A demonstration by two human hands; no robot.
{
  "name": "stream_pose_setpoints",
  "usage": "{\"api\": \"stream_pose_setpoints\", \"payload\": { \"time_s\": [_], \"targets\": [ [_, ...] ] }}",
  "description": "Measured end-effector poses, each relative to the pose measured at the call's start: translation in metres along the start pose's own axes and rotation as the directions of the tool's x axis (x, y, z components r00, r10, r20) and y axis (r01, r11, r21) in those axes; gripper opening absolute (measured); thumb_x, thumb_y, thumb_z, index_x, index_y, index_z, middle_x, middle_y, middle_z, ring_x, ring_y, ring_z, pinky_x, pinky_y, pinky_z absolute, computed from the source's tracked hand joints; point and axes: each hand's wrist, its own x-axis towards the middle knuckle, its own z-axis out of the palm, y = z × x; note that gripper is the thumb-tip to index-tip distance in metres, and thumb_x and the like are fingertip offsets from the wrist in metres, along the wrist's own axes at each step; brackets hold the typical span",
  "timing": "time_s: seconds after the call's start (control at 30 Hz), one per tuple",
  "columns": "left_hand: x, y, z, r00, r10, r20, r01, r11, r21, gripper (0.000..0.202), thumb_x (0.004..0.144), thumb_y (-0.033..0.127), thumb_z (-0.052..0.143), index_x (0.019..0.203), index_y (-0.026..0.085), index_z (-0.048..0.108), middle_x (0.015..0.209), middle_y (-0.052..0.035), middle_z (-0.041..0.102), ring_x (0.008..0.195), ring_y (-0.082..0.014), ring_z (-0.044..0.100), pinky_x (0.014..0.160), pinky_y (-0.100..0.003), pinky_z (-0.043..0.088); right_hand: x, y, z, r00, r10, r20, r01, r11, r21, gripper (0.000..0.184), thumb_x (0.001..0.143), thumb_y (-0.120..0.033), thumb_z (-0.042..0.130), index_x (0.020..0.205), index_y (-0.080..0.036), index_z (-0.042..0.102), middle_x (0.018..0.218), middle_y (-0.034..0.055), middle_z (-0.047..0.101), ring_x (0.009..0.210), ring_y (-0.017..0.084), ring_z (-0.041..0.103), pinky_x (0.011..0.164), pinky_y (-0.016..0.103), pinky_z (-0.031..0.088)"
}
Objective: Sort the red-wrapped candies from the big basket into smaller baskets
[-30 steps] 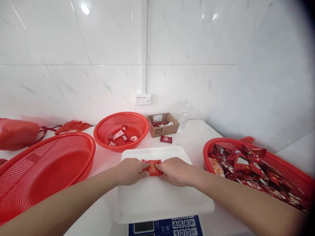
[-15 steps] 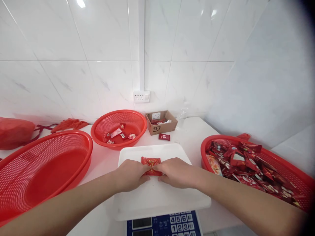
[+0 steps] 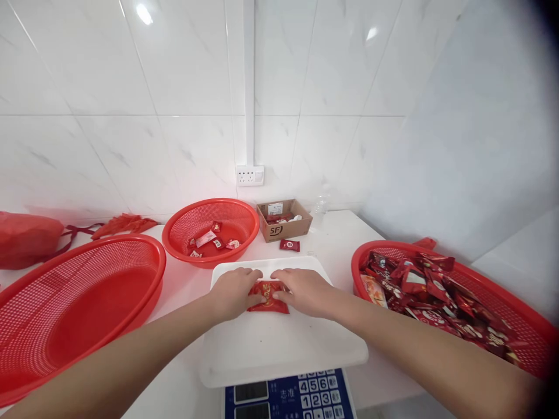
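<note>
Left hand, right hand flat on red candy packet atop white tray, fingers pressed together, unpinched. Risk: uneven pressure could skid packet off tray.

You face two walls of glossy white marble-veined tile, meeting at a corner on your right. A white vertical cable trunking runs down to a wall socket panel above the white countertop. Light appears as glare spots on the upper tiles.
</note>
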Motion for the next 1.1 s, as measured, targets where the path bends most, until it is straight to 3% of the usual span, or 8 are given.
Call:
{"api": "stream_pose_setpoints", "payload": {
  "time_s": [0.13,0.33,0.43,0.53,0.67,0.8,0.97,1.1],
  "targets": [
    [0.01,-0.005,0.003,1.0,0.005,-0.005,-0.006,0.997,-0.077,0.037,0.071,0.041,0.064,0.1,0.018,0.061,0.098,-0.0099,0.058,0.1,-0.0308,0.052,0.078,-0.036,0.04,0.005,0.002,0.003,1.0,0.027,0.003,-0.027,0.999,0.02,0.03,0.08,-0.035,0.054,0.101,-0.014,0.062,0.104,0.015,0.057,0.097,0.031,0.055,0.072,0.037,0.041],
    [0.003,0.0,0.006,0.998,-0.041,-0.043,0.024,0.936,-0.35,0.017,0.069,0.026,0.061,0.082,0.021,0.052,0.082,-0.0002,0.053,0.075,-0.0187,0.053,0.061,-0.028,0.04,0.001,0.002,0.005,0.997,0.017,-0.073,0.0,0.975,0.22,0.016,0.077,-0.027,0.058,0.09,-0.018,0.057,0.102,0.0089,0.055,0.098,0.024,0.051,0.077,0.033,0.041],
    [-0.002,0.005,0.007,0.997,-0.074,-0.012,0.057,0.85,-0.524,0.015,0.073,0.026,0.055,0.084,0.022,0.047,0.065,0.0057,0.05,0.057,-0.013,0.048,0.048,-0.023,0.034,-0.002,0.004,0.004,0.999,0.004,-0.048,0.015,0.925,0.379,0.015,0.08,-0.032,0.053,0.089,-0.02,0.055,0.086,0.0021,0.059,0.076,0.016,0.055,0.063,0.026,0.042],
    [-0.004,0.008,0.008,0.997,-0.071,-0.006,0.049,0.748,-0.662,0.026,0.073,0.032,0.056,0.096,0.024,0.046,0.065,0.0069,0.05,0.057,-0.0122,0.05,0.049,-0.022,0.037,-0.002,0.005,0.002,0.999,-0.01,-0.036,0.026,0.877,0.48,0.019,0.081,-0.036,0.051,0.072,-0.019,0.053,0.065,-0.0027,0.053,0.057,0.011,0.048,0.05,0.022,0.035],
    [-0.007,0.015,0.008,0.998,-0.052,-0.027,0.011,0.619,-0.786,0.031,0.075,0.032,0.054,0.103,0.023,0.044,0.076,0.0031,0.057,0.069,-0.0131,0.056,0.059,-0.025,0.043,-0.004,0.001,-0.001,0.995,0.006,-0.101,0.05,0.838,0.543,0.023,0.079,-0.031,0.051,0.062,-0.019,0.043,0.058,-0.0052,0.045,0.053,0.009,0.042,0.047,0.022,0.03],
    [-0.016,0.024,0.002,0.991,-0.106,-0.084,-0.025,0.472,-0.881,0.03,0.071,0.029,0.062,0.095,0.022,0.046,0.07,0.0055,0.055,0.06,-0.0106,0.053,0.052,-0.022,0.039,-0.009,-0.004,-0.003,0.989,-0.008,-0.148,0.093,0.807,0.582,0.023,0.079,-0.031,0.053,0.062,-0.019,0.043,0.06,-0.0051,0.046,0.056,0.01,0.043,0.05,0.022,0.031],
    [-0.026,0.033,-0.003,0.976,-0.155,-0.151,-0.098,0.306,-0.947,0.038,0.069,0.033,0.068,0.097,0.023,0.045,0.07,0.0056,0.06,0.059,-0.0112,0.056,0.053,-0.022,0.042,-0.017,-0.007,-0.005,0.995,-0.005,-0.103,0.087,0.578,0.812,0.027,0.079,-0.042,0.059,0.093,-0.019,0.054,0.081,0.0004,0.058,0.071,0.013,0.054,0.06,0.025,0.041],
    [-0.028,0.032,0.001,0.967,-0.184,-0.174,-0.141,0.18,-0.974,0.048,0.069,0.037,0.07,0.104,0.023,0.041,0.074,0.0045,0.061,0.068,-0.0149,0.061,0.065,-0.029,0.048,-0.021,-0.009,-0.002,0.999,-0.021,-0.024,0.03,0.423,0.905,0.031,0.076,-0.04,0.063,0.094,-0.017,0.051,0.084,0.0021,0.058,0.074,0.013,0.055,0.064,0.026,0.044]
  ]
}}
